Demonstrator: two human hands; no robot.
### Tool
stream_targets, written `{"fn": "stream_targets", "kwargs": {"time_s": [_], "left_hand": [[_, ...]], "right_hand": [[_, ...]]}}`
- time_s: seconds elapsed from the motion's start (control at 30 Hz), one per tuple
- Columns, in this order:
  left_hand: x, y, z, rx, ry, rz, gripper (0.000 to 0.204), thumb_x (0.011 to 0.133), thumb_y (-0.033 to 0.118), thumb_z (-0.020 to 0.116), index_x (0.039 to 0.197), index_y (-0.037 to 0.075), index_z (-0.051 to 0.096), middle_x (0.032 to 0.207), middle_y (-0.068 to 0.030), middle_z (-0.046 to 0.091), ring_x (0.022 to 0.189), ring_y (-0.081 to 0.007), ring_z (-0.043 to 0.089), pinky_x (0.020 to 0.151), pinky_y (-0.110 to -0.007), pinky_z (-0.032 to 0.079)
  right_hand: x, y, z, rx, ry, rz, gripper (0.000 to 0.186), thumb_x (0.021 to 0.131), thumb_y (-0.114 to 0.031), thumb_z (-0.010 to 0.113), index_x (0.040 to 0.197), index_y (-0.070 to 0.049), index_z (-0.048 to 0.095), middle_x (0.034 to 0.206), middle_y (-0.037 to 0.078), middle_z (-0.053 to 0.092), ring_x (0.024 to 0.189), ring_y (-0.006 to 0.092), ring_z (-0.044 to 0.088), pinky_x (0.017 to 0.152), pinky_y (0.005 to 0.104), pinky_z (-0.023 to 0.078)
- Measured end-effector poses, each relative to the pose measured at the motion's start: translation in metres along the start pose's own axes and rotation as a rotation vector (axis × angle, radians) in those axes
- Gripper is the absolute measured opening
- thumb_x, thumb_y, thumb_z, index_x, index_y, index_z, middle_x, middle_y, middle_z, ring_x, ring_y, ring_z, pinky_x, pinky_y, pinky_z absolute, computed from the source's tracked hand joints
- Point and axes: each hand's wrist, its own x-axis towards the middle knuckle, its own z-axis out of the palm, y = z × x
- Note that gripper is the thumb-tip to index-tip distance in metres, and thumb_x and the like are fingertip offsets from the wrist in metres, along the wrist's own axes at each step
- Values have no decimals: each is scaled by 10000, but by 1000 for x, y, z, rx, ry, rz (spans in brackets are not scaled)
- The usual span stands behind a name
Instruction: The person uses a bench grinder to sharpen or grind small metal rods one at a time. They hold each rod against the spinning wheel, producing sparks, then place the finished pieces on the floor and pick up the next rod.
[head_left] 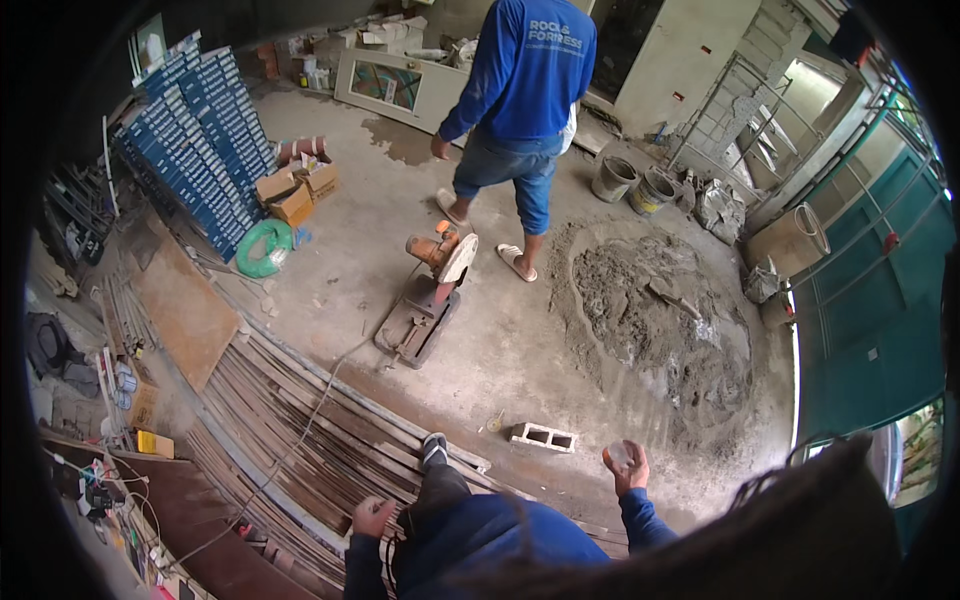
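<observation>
My left hand (374, 516) hangs at my left side, above the stacked long wooden strips (330, 440). Its fingers are curled in, and whatever they may hold is hidden. My right hand (630, 470) is raised on the right, its fingers bent round something small that looks partly clear and partly orange; I cannot make out what it is. Nearest to that hand, on the concrete floor, lies a grey hollow block (543, 437). Farther off stands an orange cut-off saw (435, 262) with a large disc on a metal base, touched by neither hand.
A person (525, 90) in blue walks beyond the saw. Wet mortar (660, 310) spreads at the right, with two buckets (614, 178) behind it. Stacked blue boxes (195, 150) and a green hose coil (265, 248) stand left. A power cable (318, 405) crosses the wooden strips.
</observation>
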Motion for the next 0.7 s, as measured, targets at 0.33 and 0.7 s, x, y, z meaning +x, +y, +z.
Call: {"fn": "stream_targets", "kwargs": {"time_s": [0.33,0.7], "left_hand": [[185,174,44,650,-747,123,398,772,454,744,926,88,741,908,-117,713,863,-277,678,795,-366,512],[271,203,124,419,-483,-189,397,770,435,736,919,68,746,873,-143,714,851,-286,683,791,-373,516]], "right_hand": [[166,-174,79,1,38,-108,562,723,-191,821,1209,-65,570,1120,102,667,1049,210,638,895,360,488],[382,-110,213,-57,-295,-260,492,690,-104,849,1118,-57,612,1076,83,623,1038,212,618,891,348,502]]}}
